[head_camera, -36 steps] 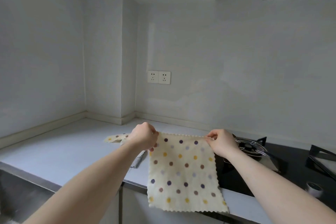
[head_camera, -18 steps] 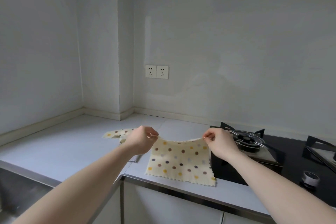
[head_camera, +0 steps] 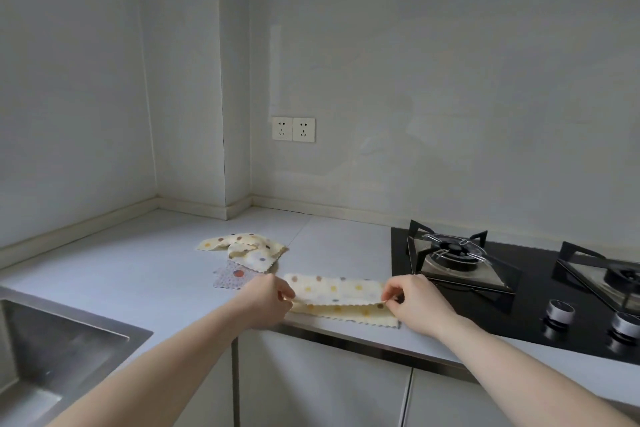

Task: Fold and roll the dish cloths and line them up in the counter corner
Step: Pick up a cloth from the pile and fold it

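at the counter's front edge beside the black gas hob (head_camera: 519, 291), the cream polka-dot dish cloth (head_camera: 341, 288), hanging open a second ago, now lies doubled toward the person. left hand (head_camera: 266, 298) and right hand (head_camera: 412, 302) each pinch a top corner. first fold nearly made; rolling not begun. crumpled spotted cloths (head_camera: 242, 250) wait behind.

The dish cloth (head_camera: 337, 288) at the counter edge is cream with yellow, brown and purple dots. The crumpled cloths (head_camera: 244, 246) behind it are also cream with coloured dots, and the cloth under them (head_camera: 231, 277) is pale lilac with small specks and one red-brown dot. The counter (head_camera: 114, 274) is light grey, the hob (head_camera: 540, 308) is black, and the sink (head_camera: 52, 350) is steel grey.
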